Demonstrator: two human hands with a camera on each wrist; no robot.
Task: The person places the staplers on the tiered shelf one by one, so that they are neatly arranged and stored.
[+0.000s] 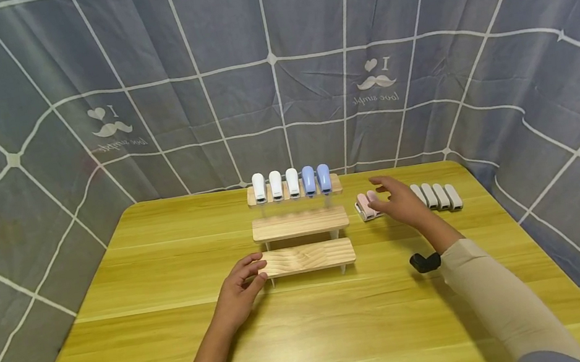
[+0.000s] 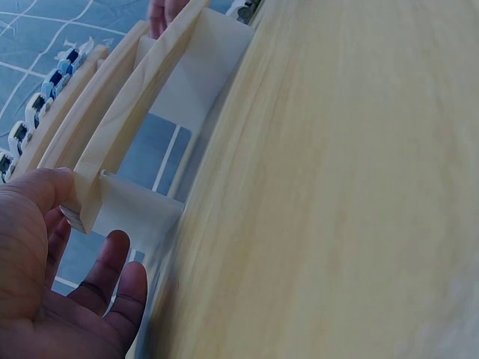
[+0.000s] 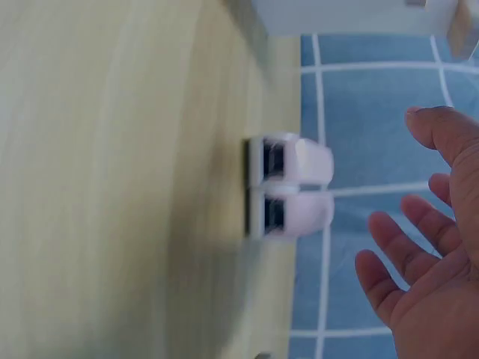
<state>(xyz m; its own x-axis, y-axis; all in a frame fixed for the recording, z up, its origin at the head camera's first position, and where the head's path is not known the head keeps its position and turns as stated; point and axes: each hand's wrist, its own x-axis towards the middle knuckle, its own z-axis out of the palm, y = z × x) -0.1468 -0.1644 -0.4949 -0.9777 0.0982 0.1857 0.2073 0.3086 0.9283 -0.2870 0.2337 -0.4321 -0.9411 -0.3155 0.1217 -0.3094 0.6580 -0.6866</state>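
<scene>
My left hand (image 1: 236,296) holds the left end of the lowest board (image 1: 307,258) of a three-tier wooden stand; in the left wrist view, thumb and fingers (image 2: 56,187) lie around that end. Over the right side of the table hovers my right hand (image 1: 401,202), its fingers loosely spread and holding nothing. Close below it lie two pale pink objects, probably small staplers (image 1: 364,206), side by side; the right wrist view shows these pink staplers (image 3: 310,213) apart from the fingers. On the top board (image 1: 250,197) stand three white staplers (image 1: 276,186) and two blue ones (image 1: 324,179).
Several whitish staplers (image 1: 441,196) lie in a row right of my right hand, which may cover part of the row. The middle board (image 1: 299,224) is bare wood. A grey-blue checked curtain (image 1: 224,40) surrounds the back and sides of the wooden table (image 1: 347,335).
</scene>
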